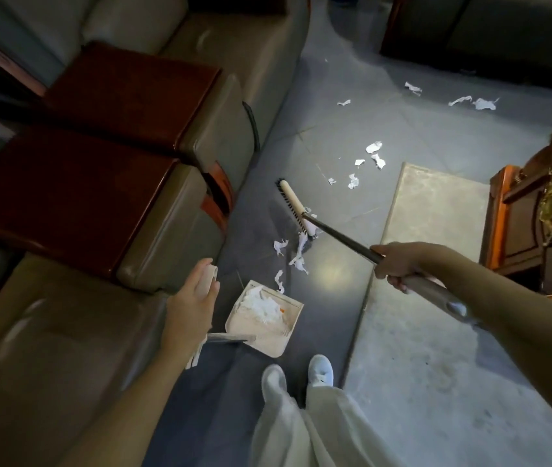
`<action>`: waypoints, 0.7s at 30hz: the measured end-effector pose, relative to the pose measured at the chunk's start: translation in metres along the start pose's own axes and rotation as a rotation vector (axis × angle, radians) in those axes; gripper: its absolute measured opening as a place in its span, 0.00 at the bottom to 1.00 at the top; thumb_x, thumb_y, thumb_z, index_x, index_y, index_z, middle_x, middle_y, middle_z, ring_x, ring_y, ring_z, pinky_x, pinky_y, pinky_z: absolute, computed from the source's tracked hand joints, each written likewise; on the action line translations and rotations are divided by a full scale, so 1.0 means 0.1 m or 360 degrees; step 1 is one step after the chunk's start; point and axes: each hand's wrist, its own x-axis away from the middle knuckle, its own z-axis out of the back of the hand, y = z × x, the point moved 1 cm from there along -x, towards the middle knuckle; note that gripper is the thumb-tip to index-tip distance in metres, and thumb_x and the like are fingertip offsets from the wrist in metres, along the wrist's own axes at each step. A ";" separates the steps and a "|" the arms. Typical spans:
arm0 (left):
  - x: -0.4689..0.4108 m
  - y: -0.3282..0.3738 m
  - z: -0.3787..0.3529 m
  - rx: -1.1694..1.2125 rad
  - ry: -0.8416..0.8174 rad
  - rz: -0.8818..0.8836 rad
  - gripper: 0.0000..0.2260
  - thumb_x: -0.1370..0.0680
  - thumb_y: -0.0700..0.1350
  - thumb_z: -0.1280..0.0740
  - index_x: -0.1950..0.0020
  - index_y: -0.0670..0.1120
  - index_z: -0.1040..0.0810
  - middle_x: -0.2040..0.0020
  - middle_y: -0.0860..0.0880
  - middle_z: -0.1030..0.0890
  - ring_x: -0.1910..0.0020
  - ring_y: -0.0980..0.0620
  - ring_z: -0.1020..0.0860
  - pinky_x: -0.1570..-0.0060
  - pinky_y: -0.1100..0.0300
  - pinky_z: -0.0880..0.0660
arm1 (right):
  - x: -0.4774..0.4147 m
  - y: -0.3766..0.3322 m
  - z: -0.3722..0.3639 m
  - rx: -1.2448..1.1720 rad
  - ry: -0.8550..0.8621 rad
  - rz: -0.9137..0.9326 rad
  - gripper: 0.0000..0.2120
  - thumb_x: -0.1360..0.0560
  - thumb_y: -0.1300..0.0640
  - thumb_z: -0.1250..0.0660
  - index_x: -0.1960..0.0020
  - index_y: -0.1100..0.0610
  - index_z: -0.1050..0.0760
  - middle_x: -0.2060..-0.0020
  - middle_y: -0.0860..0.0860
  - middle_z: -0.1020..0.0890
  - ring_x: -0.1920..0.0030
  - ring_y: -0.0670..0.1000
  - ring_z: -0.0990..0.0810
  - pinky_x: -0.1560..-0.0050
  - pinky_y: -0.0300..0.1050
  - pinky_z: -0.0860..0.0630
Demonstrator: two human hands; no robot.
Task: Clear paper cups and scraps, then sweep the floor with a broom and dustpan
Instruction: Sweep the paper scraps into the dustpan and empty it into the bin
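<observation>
Few scraps (298, 261) lie between broom (295, 205) and dustpan (267, 338); my right fingers (398, 284) grip the broom, left fingers (207, 292) the dustpan's handle.

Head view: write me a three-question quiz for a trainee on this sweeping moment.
1. What does the right hand grip? A broom; B mop; C cup.
2. True or false: the dustpan holds no scraps.
3. Which hand grips the dustpan's handle?
Key: 1 A. 2 False, white scraps lie in it. 3 The left hand.
</observation>
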 end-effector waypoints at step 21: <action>-0.28 -0.05 0.02 0.0148 -0.0124 0.0009 0.23 0.22 0.43 0.32 0.30 0.60 0.30 0.39 0.64 0.30 0.39 0.60 0.29 0.40 0.68 0.34 | -0.36 -0.30 -0.41 0.0199 -0.0291 -0.0097 0.29 0.25 0.67 0.41 0.26 0.60 0.44 0.84 0.51 0.25 0.83 0.47 0.27 0.76 0.36 0.30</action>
